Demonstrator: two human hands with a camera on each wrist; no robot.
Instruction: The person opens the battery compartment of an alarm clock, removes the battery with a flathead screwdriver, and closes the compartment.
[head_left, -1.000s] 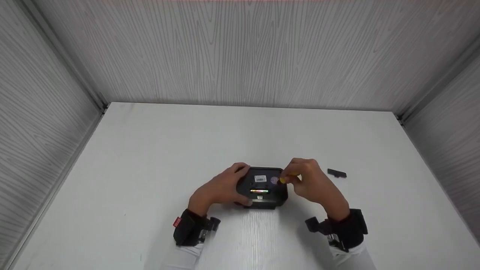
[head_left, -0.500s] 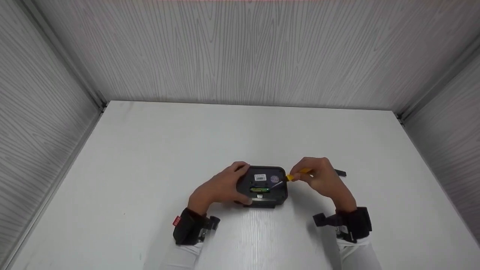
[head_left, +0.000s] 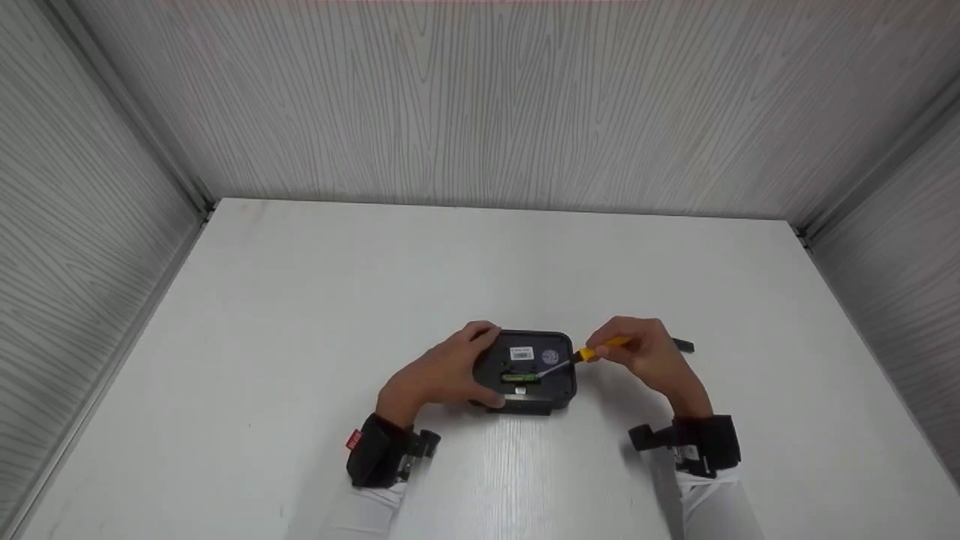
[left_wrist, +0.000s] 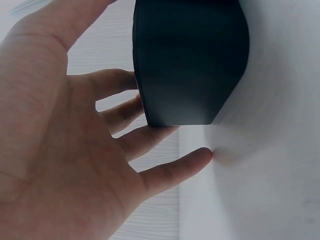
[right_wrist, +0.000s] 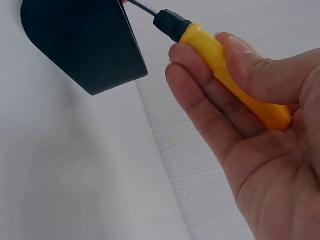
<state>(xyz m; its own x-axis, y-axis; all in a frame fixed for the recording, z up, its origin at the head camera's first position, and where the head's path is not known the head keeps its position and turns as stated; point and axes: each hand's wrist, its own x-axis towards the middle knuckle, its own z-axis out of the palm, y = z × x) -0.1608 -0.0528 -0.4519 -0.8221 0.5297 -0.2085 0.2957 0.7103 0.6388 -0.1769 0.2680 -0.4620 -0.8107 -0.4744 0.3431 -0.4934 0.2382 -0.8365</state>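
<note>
A black box-shaped device (head_left: 555, 386) with rounded corners lies on the white table, its labelled face up. In its middle slot sits a green battery (head_left: 520, 378). My left hand (head_left: 442, 375) holds the device's left end between thumb and fingers, and in the left wrist view the fingers (left_wrist: 150, 142) lie along its side. My right hand (head_left: 645, 356) pinches a screwdriver (head_left: 587, 353) by its yellow handle (right_wrist: 240, 90). The metal shaft slants down leftward across the device, its tip at the battery's right end; whether they touch I cannot tell.
Right of the device, a small black cover piece (head_left: 683, 345) lies on the table, partly hidden behind my right hand. Grey wood-grain panels (head_left: 480, 105) stand along the back and both sides of the white table (head_left: 337, 270).
My right hand has moved right, and the screwdriver has swung to a lower slant with its tip at the battery. The left hand and the device stay in place.
</note>
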